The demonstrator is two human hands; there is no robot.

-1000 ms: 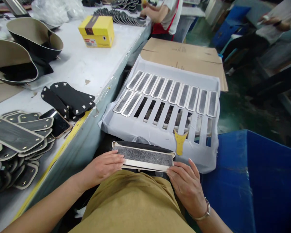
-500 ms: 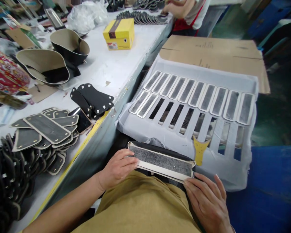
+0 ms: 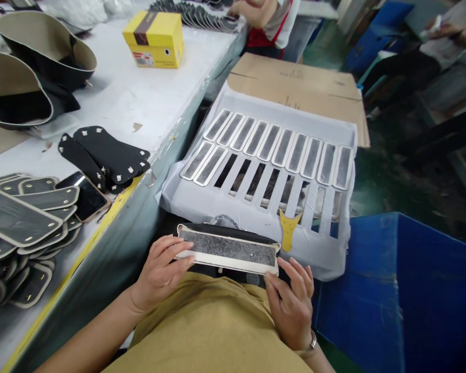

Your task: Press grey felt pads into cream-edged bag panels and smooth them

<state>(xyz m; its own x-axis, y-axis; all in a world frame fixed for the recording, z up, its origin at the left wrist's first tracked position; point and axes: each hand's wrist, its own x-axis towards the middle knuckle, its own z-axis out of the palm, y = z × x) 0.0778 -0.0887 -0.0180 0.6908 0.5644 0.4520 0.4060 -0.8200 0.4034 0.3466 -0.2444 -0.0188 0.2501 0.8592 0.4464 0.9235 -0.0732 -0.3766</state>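
Note:
Close to my body lies a long dark-grey strip with a pale border (image 3: pixel 229 248), its near edge folded over as a white band. My left hand (image 3: pixel 161 269) grips its left end, thumb and fingers on the pale edge. At the other end, my right hand (image 3: pixel 291 298) pinches the near corner, with fingers beside the short side. Just beyond is a white-covered board with slots (image 3: pixel 171 194), on which several similar pale-edged strips (image 3: pixel 270 142) rest in rows. A yellow forked piece (image 3: pixel 288 230) lies on the board's near edge.
On the left table (image 3: pixel 112 98) are dark pale-edged pieces (image 3: pixel 21 215), black pieces with white tabs (image 3: pixel 108 153), a phone (image 3: pixel 86 194), a yellow box (image 3: pixel 155 39) and boot shafts (image 3: pixel 42 62). A blue bin (image 3: pixel 373 290) stands right; cardboard (image 3: pixel 295 80) lies behind the board. Other people are at work farther off.
The view has swung to the right, so the scene shifts left. My right hand's fingers have drawn in closer to the strip's right end. My left hand keeps its hold.

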